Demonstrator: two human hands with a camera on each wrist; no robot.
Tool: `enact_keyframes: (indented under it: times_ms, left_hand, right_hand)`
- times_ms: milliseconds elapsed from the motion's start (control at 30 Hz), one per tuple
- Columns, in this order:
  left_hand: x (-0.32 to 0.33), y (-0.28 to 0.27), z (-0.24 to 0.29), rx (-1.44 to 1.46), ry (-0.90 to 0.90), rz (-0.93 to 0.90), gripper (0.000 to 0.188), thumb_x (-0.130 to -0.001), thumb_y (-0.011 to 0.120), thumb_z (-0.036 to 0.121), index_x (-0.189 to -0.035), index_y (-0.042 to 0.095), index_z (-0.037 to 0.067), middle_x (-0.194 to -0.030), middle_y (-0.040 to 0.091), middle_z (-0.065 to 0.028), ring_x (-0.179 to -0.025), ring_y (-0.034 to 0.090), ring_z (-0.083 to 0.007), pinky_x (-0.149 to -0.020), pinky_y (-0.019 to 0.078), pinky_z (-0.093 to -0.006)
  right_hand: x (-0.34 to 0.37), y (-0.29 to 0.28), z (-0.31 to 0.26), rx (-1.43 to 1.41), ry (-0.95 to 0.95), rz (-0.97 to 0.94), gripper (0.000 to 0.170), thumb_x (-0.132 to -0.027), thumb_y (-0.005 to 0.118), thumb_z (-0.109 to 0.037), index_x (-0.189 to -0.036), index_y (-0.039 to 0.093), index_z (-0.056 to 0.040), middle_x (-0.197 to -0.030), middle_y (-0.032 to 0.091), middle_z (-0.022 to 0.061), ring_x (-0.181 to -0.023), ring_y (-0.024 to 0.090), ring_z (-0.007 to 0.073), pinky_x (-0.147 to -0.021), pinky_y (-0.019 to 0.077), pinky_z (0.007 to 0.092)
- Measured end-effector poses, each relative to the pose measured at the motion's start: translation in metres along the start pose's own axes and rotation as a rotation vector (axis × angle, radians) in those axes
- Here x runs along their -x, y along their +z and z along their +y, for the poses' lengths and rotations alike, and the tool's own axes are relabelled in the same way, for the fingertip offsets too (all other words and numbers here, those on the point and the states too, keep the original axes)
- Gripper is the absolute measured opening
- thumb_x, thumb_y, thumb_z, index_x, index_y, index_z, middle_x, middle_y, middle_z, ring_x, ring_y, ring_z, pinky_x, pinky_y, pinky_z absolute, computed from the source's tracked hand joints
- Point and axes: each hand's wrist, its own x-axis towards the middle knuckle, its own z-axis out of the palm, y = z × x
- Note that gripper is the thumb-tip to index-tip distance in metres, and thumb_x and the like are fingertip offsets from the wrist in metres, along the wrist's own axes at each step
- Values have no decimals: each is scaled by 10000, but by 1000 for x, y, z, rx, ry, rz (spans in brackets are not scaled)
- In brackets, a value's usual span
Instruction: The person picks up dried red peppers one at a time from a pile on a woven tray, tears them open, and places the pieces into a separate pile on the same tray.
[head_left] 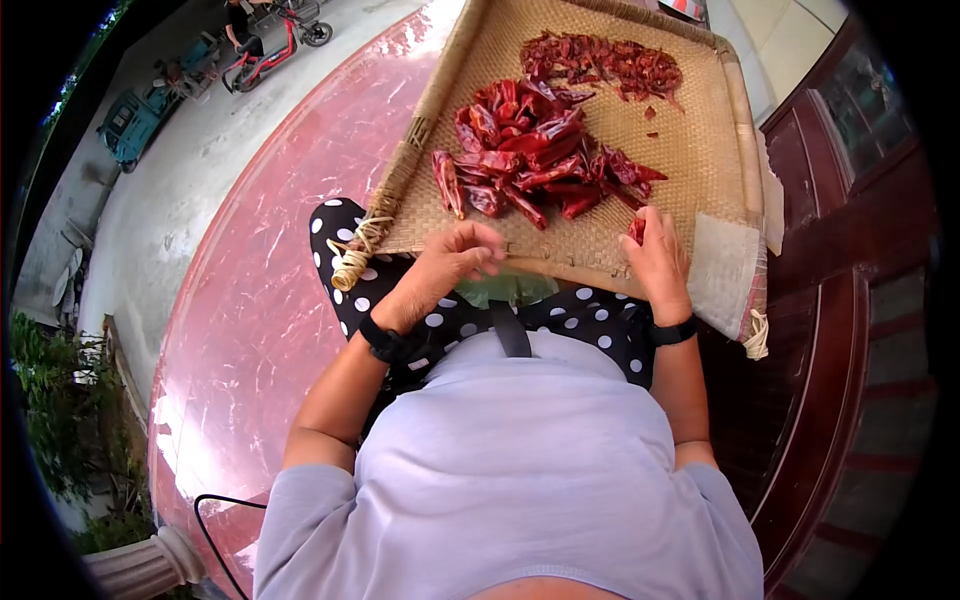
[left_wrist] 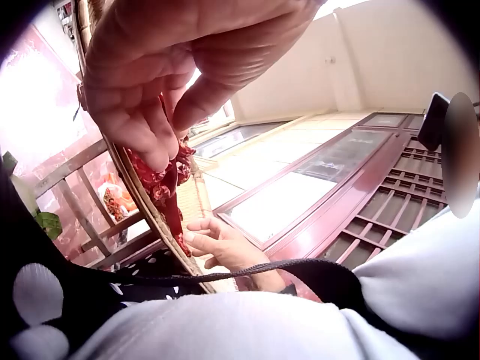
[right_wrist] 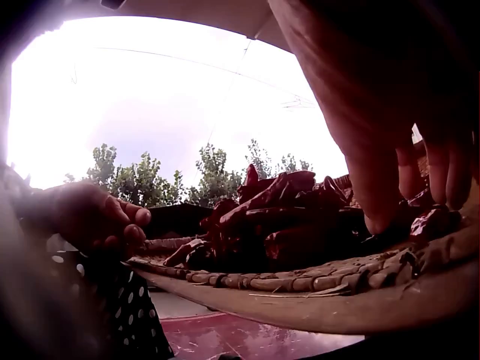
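Lying in tray [head_left: 700, 140], chillies [head_left: 535, 140], chilli pieces [head_left: 610, 62]

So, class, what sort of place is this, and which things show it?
Probably a porch or terrace outside a home: dark red panelled woodwork stands alongside, a pale paved yard lies beyond, and a red bike is out there.

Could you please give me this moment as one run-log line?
left hand: loosely curled, nothing visibly held | right hand: at glossy red dried chilli, grip unclear | heap of red dried chillies: on tan woven tray
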Motion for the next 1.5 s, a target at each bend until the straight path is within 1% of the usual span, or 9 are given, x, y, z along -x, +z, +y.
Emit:
enact_keyframes:
  times_ms: [267, 433, 600, 700, 933, 1033, 1133, 1300, 1500]
  left_hand:
    - [0, 10, 3, -43, 4, -57, 180, -972, 553, 132, -1131, 600, 62, -1013, 661, -5, -877, 631, -93, -738, 483, -229]
    - [2, 26, 18, -22, -1, -25, 288, -979, 605, 270, -1167, 591, 53, -1017, 661, -29, -860, 626, -100, -743, 492, -241]
    - [-7, 21, 5, 50, 79, -145, 297, -956, 647, 269, -1155, 596, 54, -944, 655, 0, -813, 601, -70, -731, 479, -232]
    - [-2, 9, 8, -2, 38, -130, 269, -946, 662, 260, -1119, 600, 63, -917, 650, 6, -777, 590, -65, -696, 471, -222]
    - [7, 6, -3, -497, 242, -33, 194, -845, 688, 47, -999, 576, 10, -845, 658, -110, -765, 627, -179, -687, 497, -315]
    - [9, 8, -10, -643, 343, -5, 231, -800, 695, 53, -986, 560, 29, -815, 638, -132, -795, 640, -305, -726, 513, -385]
    - [8, 9, -19, -789, 507, 80, 242, -802, 685, 59, -1022, 587, 33, -841, 644, -131, -813, 636, -327, -735, 515, -395]
    - [4, 5, -16, -528, 316, 14, 277, -890, 678, 163, -1113, 594, 20, -898, 643, -102, -756, 633, -219, -682, 508, -331]
    - [-1, 11, -2, -19, 119, -18, 443, -966, 637, 301, -1283, 502, 23, -895, 603, -19, -671, 574, -84, -577, 444, -227]
  right_hand:
    - [0, -1, 8, -114, 4, -20, 293, -792, 693, -101, -1057, 577, -52, -1027, 610, 139, -928, 613, 321, -764, 505, 437]
    - [15, -24, -52, -921, -115, -497, 308, -795, 682, 7, -1094, 624, -34, -1003, 593, 58, -774, 599, 114, -703, 505, 253]
    - [20, -15, -78, -1083, -172, -749, 260, -848, 675, -20, -1098, 605, -14, -935, 616, 9, -762, 577, 66, -675, 502, 232]
    - [13, -17, -78, -1132, -57, -770, 246, -867, 665, -45, -1103, 604, -11, -949, 622, 24, -763, 583, 67, -675, 500, 228]
    - [4, 13, -85, -281, -386, -35, 293, -808, 711, -127, -1072, 591, -80, -921, 631, 108, -800, 629, 282, -698, 503, 401]
    - [-2, 32, -82, -225, -361, -125, 251, -807, 724, -166, -1003, 589, -85, -867, 627, 96, -845, 627, 319, -707, 492, 441]
    - [-5, 40, -79, -241, -362, -51, 157, -827, 689, -157, -935, 599, -88, -848, 632, 96, -828, 628, 323, -687, 487, 441]
    - [3, 14, -79, -341, -213, -81, 104, -850, 646, -151, -914, 602, -82, -836, 654, 104, -753, 633, 328, -670, 478, 434]
    - [13, -4, -72, -893, -81, -388, 127, -909, 605, -93, -993, 613, 2, -775, 641, 22, -640, 588, 83, -580, 460, 252]
